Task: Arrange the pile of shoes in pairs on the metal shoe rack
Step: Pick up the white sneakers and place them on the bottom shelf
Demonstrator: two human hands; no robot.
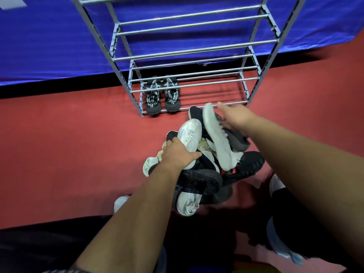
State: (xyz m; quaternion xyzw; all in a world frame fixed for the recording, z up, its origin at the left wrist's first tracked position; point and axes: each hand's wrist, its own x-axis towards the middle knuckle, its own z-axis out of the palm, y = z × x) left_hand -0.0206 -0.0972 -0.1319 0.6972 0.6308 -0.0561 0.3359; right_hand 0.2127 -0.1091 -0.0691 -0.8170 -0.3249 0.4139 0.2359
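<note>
You see a shoe rack of smooth, shiny grey metal tubes, a matt red floor, a blue cloth backdrop with a slight sheen, and knit-fabric black shoes with ridged rubber soles.

A silver-grey metal shoe rack stands on a red floor before a deep blue cloth edged in black. On its lowest tier sits a black pair of sneakers patterned with white lettering; the pile of shoes mixes white, black and grey.
</note>
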